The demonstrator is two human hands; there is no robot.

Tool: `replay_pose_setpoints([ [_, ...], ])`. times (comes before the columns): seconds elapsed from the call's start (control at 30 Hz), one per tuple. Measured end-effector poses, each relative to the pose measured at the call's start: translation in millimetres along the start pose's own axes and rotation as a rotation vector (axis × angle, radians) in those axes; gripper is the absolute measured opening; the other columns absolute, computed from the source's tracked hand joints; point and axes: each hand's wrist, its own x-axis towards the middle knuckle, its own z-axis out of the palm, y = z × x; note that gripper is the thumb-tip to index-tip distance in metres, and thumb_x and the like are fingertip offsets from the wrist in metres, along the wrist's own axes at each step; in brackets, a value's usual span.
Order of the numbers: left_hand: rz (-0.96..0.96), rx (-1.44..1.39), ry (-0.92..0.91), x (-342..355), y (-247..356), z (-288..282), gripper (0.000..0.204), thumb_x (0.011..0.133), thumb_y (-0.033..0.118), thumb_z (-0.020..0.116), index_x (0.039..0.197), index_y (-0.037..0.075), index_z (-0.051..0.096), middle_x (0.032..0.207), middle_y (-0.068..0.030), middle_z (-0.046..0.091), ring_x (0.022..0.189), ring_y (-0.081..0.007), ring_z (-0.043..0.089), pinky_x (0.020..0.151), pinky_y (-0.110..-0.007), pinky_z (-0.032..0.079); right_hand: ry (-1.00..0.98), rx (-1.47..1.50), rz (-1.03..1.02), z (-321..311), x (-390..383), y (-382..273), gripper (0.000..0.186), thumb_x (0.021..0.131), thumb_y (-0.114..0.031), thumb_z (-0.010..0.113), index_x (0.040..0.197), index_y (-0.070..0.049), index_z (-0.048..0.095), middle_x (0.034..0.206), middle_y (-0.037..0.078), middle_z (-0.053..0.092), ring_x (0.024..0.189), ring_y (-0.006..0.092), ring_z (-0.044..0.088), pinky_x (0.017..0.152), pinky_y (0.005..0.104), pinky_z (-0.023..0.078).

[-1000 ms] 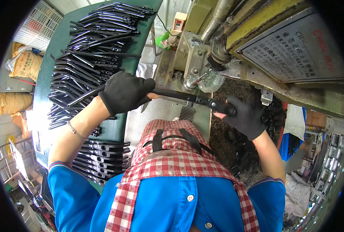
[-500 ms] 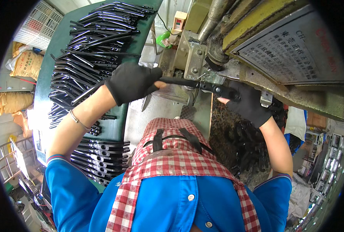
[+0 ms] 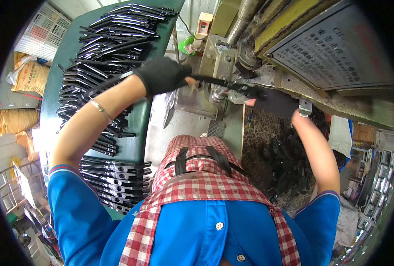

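A bent black metal tube [image 3: 211, 80] spans the space between my two hands at the front of the machine. My left hand [image 3: 166, 76], in a black glove with a bare thumb tip, is closed around it. The tube's long end runs back over the table beside my left forearm. At the tube's fitted end, my right hand [image 3: 274, 103] grips it, also in a black glove. Motion blurs that hand, and part of the fitting is hidden. A machine fixture [image 3: 223, 66] with bolts lies just beyond the tube.
On the left, a green table [image 3: 137, 133] carries many similar black tubes, with a stack of flat-ended ones [image 3: 119, 181] nearer me. Black parts [image 3: 290, 164] lie on a worn board at right. The machine's heavy body [image 3: 321, 53] overhangs my right hand. A white crate [image 3: 44, 31] stands far left.
Both hands have moved away from my body with the tube, toward the machine fixture. My left hand has also shifted to the right, and my right hand is further under the machine's edge.
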Motion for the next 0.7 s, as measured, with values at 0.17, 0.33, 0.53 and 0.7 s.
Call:
replay_pose_setpoints([
  [0.17, -0.02, 0.019, -0.065, 7, -1, 3, 0.03, 0.091, 0.043, 0.054, 0.095, 0.014, 0.058, 0.062, -0.0129, 0.06, 0.059, -0.0357, 0.062, 0.054, -0.046, 0.047, 0.279, -0.3, 0.188, 18, 6, 5, 0.059, 0.08, -0.045, 0.07, 0.12, -0.004, 0.058, 0.111, 0.018, 0.064, 0.106, 0.0283, 0.06, 0.093, 0.0379, 0.044],
  [0.33, 0.088, 0.03, 0.135, 17, -4, 16, 0.027, 0.089, 0.04, 0.057, 0.095, 0.014, 0.057, 0.07, -0.0095, 0.061, 0.062, -0.0306, 0.063, 0.052, -0.042, 0.047, 0.682, -0.102, -0.066, 59, 14, 55, 0.047, 0.072, -0.028, 0.079, 0.11, -0.006, 0.061, 0.104, 0.016, 0.064, 0.1, 0.0322, 0.06, 0.086, 0.0393, 0.046],
  [0.53, 0.093, -0.007, 0.185, 19, 2, 19, 0.02, 0.083, 0.028, 0.063, 0.097, 0.015, 0.059, 0.078, -0.01, 0.063, 0.071, -0.0317, 0.064, 0.06, -0.043, 0.049, 1.135, -0.487, -0.564, 98, -15, -14, 0.028, 0.071, -0.013, 0.074, 0.094, -0.007, 0.059, 0.088, 0.011, 0.059, 0.083, 0.0329, 0.057, 0.075, 0.042, 0.046],
  [0.7, 0.137, -0.039, 0.236, 18, 0, 22, 0.023, 0.083, 0.029, 0.063, 0.098, 0.013, 0.058, 0.076, -0.012, 0.062, 0.071, -0.034, 0.063, 0.06, -0.045, 0.048, 0.775, -0.193, -0.564, 142, 2, 6, 0.008, 0.077, -0.009, 0.067, 0.079, -0.005, 0.061, 0.077, 0.009, 0.061, 0.074, 0.0274, 0.06, 0.069, 0.0372, 0.047],
])
